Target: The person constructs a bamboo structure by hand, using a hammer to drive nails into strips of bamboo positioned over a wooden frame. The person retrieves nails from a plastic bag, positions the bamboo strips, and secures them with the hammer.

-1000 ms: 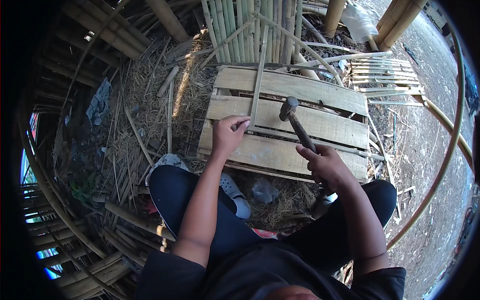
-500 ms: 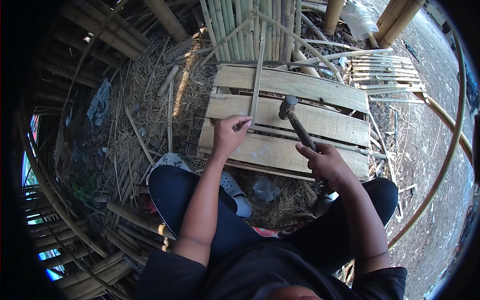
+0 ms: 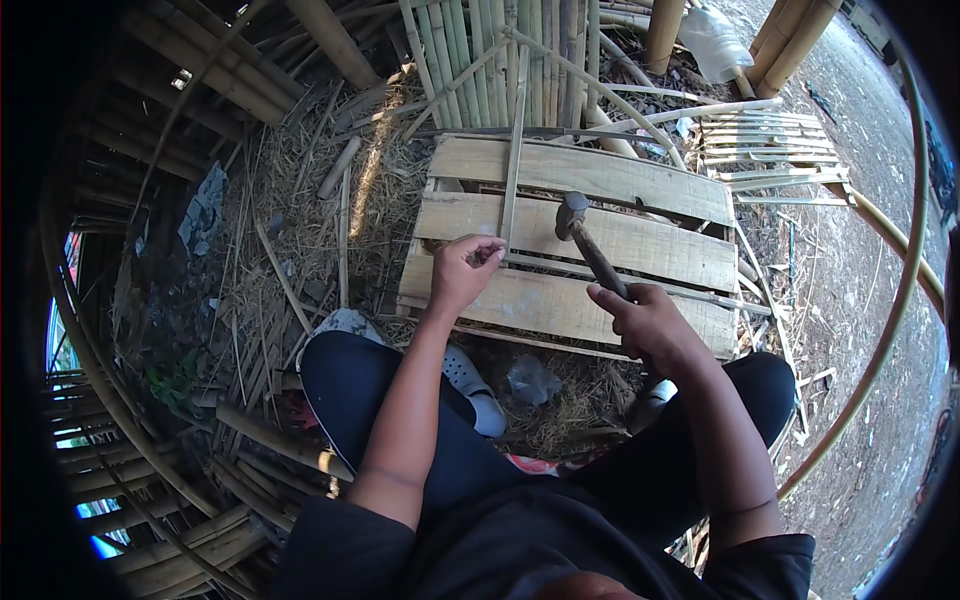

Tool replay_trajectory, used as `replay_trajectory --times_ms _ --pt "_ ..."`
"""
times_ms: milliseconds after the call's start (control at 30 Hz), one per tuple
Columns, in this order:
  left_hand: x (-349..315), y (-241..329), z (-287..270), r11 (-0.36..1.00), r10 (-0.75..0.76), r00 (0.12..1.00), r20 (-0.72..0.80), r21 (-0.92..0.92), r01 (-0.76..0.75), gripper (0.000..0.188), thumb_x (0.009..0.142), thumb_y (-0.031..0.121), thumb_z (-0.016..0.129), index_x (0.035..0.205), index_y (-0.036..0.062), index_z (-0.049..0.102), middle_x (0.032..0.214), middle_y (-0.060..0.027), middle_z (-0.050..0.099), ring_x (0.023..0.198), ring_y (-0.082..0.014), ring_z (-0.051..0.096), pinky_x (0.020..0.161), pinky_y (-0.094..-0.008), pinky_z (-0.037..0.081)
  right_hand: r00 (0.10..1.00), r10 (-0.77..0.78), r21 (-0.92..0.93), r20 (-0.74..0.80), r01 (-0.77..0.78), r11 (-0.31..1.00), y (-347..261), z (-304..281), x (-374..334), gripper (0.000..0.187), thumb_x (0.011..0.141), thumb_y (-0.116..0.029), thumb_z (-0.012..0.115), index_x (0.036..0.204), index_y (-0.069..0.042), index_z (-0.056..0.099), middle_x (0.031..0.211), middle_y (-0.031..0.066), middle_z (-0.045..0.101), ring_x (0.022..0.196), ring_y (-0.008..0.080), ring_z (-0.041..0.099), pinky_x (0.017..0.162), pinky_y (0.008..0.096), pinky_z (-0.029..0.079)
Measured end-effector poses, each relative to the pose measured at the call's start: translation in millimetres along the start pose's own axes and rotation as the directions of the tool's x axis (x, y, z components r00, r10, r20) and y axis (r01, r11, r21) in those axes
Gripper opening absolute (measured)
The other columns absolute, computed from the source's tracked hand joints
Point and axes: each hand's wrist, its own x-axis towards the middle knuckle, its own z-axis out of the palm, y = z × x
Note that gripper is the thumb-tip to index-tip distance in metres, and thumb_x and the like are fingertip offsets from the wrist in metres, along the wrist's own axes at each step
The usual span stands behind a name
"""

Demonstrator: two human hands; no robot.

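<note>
My right hand (image 3: 648,322) is wrapped round the wooden handle of a hammer (image 3: 600,262), whose dark metal head is raised over a low platform of pale wooden boards (image 3: 600,217). To the left of it, my left hand (image 3: 466,274) is closed in a pinch, fingertips by the near end of a narrow bamboo strip (image 3: 514,150). Whatever the pinch holds, if anything, is too small to make out. That strip runs away from me across the boards to a panel of upright bamboo slats (image 3: 500,70). Another thin strip (image 3: 640,283) crosses the platform sideways, meeting the first near my left fingertips.
My bent knees and shoes (image 3: 468,385) flank the platform's near edge. A clear plastic bag (image 3: 532,380) lies on the straw between my feet. Bamboo poles (image 3: 330,40) stand at the back left. On the right are a slatted bamboo piece (image 3: 770,140) and a long curved bamboo strip (image 3: 900,300).
The hammer head has shifted slightly left, a little closer to my left hand. My left hand keeps its pinch at the strip's end; the view has tilted slightly.
</note>
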Motion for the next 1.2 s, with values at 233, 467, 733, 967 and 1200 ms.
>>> replay_trajectory --times_ms 233,467,733,967,1200 --pt "-8 -17 2 0.991 -0.109 0.994 -0.006 -0.073 0.108 0.016 0.088 0.007 0.078 0.103 0.0013 0.078 0.094 -0.0105 0.078 0.079 -0.0115 0.072 0.072 -0.0261 0.055 0.996 -0.066 -0.121 -0.058 0.059 0.991 6 -1 5 0.061 0.094 -0.053 0.069 0.091 0.008 0.065 0.066 0.0028 0.051 0.058 0.013 0.05 0.052 0.0337 0.042" --pt "-9 -16 3 0.995 0.097 0.994 -0.041 0.016 -0.097 0.014 0.09 0.008 0.077 0.103 0.0045 0.079 0.096 -0.0096 0.078 0.077 -0.0125 0.071 0.069 -0.0259 0.054 0.99 -0.105 -0.192 -0.089 0.087 0.978 9 2 9 0.059 0.091 -0.05 0.074 0.084 0.007 0.064 0.067 0.0086 0.059 0.06 0.0171 0.058 0.056 0.0356 0.048" --pt "-9 -13 6 0.994 0.107 0.994 -0.039 -0.026 -0.108 0.016 0.092 0.007 0.075 0.107 0.0041 0.077 0.095 -0.0077 0.076 0.074 -0.0108 0.068 0.064 -0.0246 0.052 0.908 -0.337 -0.598 -0.251 0.128 0.791 15 5 63 0.042 0.081 -0.031 0.084 0.1 0.004 0.069 0.089 0.0212 0.073 0.083 0.0367 0.073 0.075 0.0463 0.056" --pt "-12 -12 5 0.988 -0.095 0.995 0.002 -0.124 0.095 0.019 0.095 0.006 0.07 0.114 0.0048 0.073 0.095 -0.0065 0.072 0.074 -0.0095 0.063 0.065 -0.0233 0.05 0.888 -0.394 -0.588 -0.237 0.192 0.786 22 11 77 0.034 0.083 -0.025 0.082 0.11 -0.007 0.073 0.096 0.0204 0.074 0.094 0.037 0.072 0.08 0.0476 0.055" --pt "-7 -13 4 0.984 0.177 0.984 -0.011 0.02 -0.177 0.024 0.094 0.001 0.067 0.116 0.0061 0.074 0.097 -0.0076 0.069 0.074 -0.013 0.063 0.065 -0.0238 0.05 0.878 -0.426 -0.634 -0.218 0.205 0.746 30 10 91 0.028 0.086 -0.024 0.077 0.112 -0.012 0.074 0.097 0.0177 0.075 0.095 0.0369 0.071 0.083 0.0472 0.055"
